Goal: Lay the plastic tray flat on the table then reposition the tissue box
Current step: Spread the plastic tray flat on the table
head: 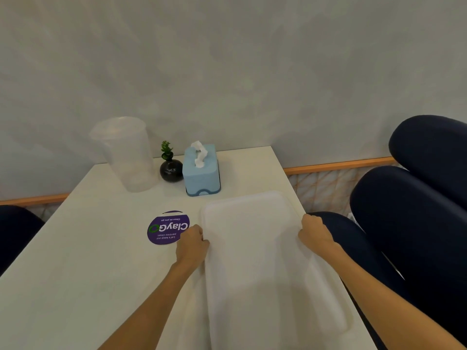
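Head view: white plastic tray (255,248) on the counter (88,261), right side, its right rim at the counter's edge. Left hand (193,245) grips the left rim; right hand (314,232) grips the right rim. Blue tissue box (201,170) just beyond the tray (one tissue sticking up). Clear container (126,154) looks empty. Counter's left half open.
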`<action>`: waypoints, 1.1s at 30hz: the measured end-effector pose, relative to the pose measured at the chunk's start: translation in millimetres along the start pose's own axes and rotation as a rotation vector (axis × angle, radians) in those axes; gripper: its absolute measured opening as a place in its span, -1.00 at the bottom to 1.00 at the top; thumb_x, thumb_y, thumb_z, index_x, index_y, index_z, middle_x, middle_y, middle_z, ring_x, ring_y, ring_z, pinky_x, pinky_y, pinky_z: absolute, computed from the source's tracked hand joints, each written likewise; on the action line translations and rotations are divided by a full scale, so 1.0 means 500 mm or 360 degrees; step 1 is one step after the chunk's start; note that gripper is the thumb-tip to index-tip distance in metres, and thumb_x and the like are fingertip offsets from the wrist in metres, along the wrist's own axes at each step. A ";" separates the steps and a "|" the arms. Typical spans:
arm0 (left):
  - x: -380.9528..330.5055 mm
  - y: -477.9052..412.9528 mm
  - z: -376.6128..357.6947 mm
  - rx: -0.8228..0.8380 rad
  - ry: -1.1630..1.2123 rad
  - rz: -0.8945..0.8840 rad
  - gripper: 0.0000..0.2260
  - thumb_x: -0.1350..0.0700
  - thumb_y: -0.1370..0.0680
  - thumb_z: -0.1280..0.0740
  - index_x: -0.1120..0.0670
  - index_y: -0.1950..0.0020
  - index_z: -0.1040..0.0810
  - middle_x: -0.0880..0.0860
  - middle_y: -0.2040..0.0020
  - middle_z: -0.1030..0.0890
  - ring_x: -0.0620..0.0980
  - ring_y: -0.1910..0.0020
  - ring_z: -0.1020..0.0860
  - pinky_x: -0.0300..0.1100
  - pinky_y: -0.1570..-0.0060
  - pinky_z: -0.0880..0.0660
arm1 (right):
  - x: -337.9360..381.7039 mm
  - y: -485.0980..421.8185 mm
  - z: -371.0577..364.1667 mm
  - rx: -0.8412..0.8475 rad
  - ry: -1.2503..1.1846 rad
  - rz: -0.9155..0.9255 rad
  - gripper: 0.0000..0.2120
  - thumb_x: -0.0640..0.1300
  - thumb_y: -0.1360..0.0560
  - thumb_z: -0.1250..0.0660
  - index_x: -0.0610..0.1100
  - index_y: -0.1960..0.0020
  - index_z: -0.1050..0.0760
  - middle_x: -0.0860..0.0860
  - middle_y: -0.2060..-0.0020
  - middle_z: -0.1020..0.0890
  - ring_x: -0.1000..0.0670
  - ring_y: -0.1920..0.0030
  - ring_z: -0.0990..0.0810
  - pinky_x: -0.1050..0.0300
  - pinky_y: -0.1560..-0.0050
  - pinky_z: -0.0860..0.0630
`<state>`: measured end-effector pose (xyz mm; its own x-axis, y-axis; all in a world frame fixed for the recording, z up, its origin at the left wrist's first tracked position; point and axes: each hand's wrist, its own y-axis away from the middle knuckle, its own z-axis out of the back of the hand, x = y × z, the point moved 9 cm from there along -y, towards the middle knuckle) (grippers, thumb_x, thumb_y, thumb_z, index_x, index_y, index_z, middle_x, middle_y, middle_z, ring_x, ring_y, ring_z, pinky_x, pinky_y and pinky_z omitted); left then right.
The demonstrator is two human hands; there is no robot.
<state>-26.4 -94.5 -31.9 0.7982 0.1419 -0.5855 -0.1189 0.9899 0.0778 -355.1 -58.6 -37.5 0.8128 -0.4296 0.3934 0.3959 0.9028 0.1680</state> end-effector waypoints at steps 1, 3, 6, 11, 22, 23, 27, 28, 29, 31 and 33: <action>-0.002 0.000 -0.001 -0.0001 -0.0013 -0.0010 -0.89 0.26 -0.49 -0.35 0.19 -0.01 -0.52 0.08 0.13 -0.55 0.03 0.17 -0.50 -0.16 0.18 -0.40 | -0.004 0.000 0.000 0.0010 0.0000 -0.0013 -0.71 -0.24 -0.60 -0.20 -0.30 -0.29 -0.42 -0.21 -0.15 -0.57 -0.18 -0.03 -0.62 0.03 -0.05 -0.59; -0.001 0.001 -0.004 0.0000 -0.0021 -0.0014 -0.87 0.25 -0.50 -0.36 0.20 -0.03 -0.53 0.07 0.13 -0.55 0.02 0.18 -0.50 -0.17 0.17 -0.40 | -0.010 0.001 -0.002 0.0033 0.0000 -0.0021 -0.71 -0.24 -0.60 -0.20 -0.29 -0.30 -0.41 -0.20 -0.15 -0.57 -0.18 -0.05 -0.62 0.03 -0.05 -0.59; 0.005 0.004 -0.004 0.0019 -0.0023 -0.0008 -0.86 0.25 -0.48 -0.36 0.19 -0.03 -0.53 0.07 0.12 -0.57 0.05 0.17 -0.52 -0.12 0.15 -0.45 | -0.016 0.002 -0.007 0.0061 -0.0020 -0.0001 -0.74 -0.27 -0.59 -0.20 -0.31 -0.25 -0.44 -0.22 -0.10 -0.60 -0.16 0.04 -0.62 0.04 0.00 -0.60; 0.014 0.001 0.002 0.0016 -0.0021 0.0008 -0.80 0.25 -0.48 -0.37 0.19 -0.09 -0.54 0.14 0.01 -0.64 0.10 0.08 -0.59 -0.08 0.08 -0.50 | -0.018 0.009 -0.015 0.0074 -0.0056 0.0005 -0.77 -0.26 -0.57 -0.21 -0.30 -0.20 -0.47 -0.20 0.00 -0.61 -0.16 0.09 -0.63 0.04 0.04 -0.62; 0.013 0.015 0.006 0.0080 0.0019 0.0008 -0.73 0.21 -0.51 -0.36 0.21 -0.20 -0.52 0.16 -0.11 -0.63 0.13 -0.07 -0.60 -0.07 -0.06 -0.51 | -0.010 0.025 -0.008 0.0053 -0.0014 -0.0012 -0.75 -0.24 -0.57 -0.21 -0.27 -0.22 -0.44 -0.16 -0.02 -0.59 -0.15 0.09 -0.62 0.03 0.09 -0.60; 0.014 0.015 0.008 0.0106 0.0026 0.0003 -0.72 0.18 -0.51 -0.36 0.19 -0.22 -0.52 0.14 -0.11 -0.63 0.13 -0.07 -0.60 -0.04 -0.08 -0.52 | -0.009 0.026 -0.005 0.0052 0.0015 -0.0009 -0.75 -0.23 -0.57 -0.21 -0.27 -0.22 -0.44 -0.16 -0.01 -0.59 -0.13 0.11 -0.59 0.04 0.12 -0.57; 0.026 0.002 0.033 0.0146 0.0109 0.0027 -0.69 0.06 -0.51 -0.36 0.13 -0.22 -0.54 0.10 -0.09 -0.66 0.14 -0.01 -0.63 0.10 -0.09 -0.59 | 0.019 0.022 0.027 -0.0058 0.0091 0.0070 -0.76 -0.16 -0.56 -0.21 -0.22 -0.20 -0.43 -0.15 -0.07 -0.60 -0.15 0.00 -0.59 -0.04 -0.02 -0.60; 0.029 -0.006 0.040 0.0147 0.0144 0.0038 -0.68 0.05 -0.51 -0.36 0.13 -0.22 -0.54 0.10 -0.09 -0.66 0.15 0.00 -0.64 0.12 -0.08 -0.59 | 0.031 0.018 0.034 -0.0080 0.0082 0.0101 -0.76 -0.17 -0.56 -0.21 -0.22 -0.19 -0.44 -0.15 -0.07 -0.60 -0.16 -0.02 -0.59 -0.06 -0.04 -0.60; 0.031 -0.014 0.048 0.0146 0.0164 0.0047 -0.68 0.04 -0.50 -0.35 0.12 -0.22 -0.55 0.09 -0.09 -0.65 0.17 0.00 -0.64 0.14 -0.09 -0.58 | 0.046 0.013 0.041 -0.0090 0.0071 0.0130 -0.77 -0.17 -0.55 -0.22 -0.22 -0.18 -0.44 -0.15 -0.07 -0.60 -0.16 -0.02 -0.59 -0.07 -0.04 -0.60; 0.027 -0.030 0.071 0.0121 0.0190 0.0055 -0.71 0.03 -0.50 -0.35 0.10 -0.19 -0.56 0.08 -0.08 -0.66 0.18 -0.02 -0.64 0.14 -0.11 -0.57 | 0.080 0.000 0.053 -0.0087 0.0040 0.0192 -0.76 -0.19 -0.55 -0.21 -0.24 -0.19 -0.44 -0.16 -0.07 -0.60 -0.17 -0.02 -0.60 -0.05 -0.02 -0.61; 0.017 -0.046 0.101 0.0060 0.0186 0.0063 -0.71 0.03 -0.51 -0.34 0.11 -0.19 -0.55 0.07 -0.08 -0.66 0.17 -0.07 -0.61 0.03 -0.12 -0.55 | 0.118 -0.015 0.062 -0.0083 0.0004 0.0260 -0.75 -0.20 -0.55 -0.20 -0.25 -0.20 -0.44 -0.17 -0.07 -0.59 -0.17 -0.02 -0.60 -0.04 -0.01 -0.58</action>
<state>13.1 -115.6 2.1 0.7187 0.1809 -0.6714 -0.1245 0.9834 0.1318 -323.3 -90.0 12.7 0.8691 -0.2774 0.4095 0.2799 0.9584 0.0550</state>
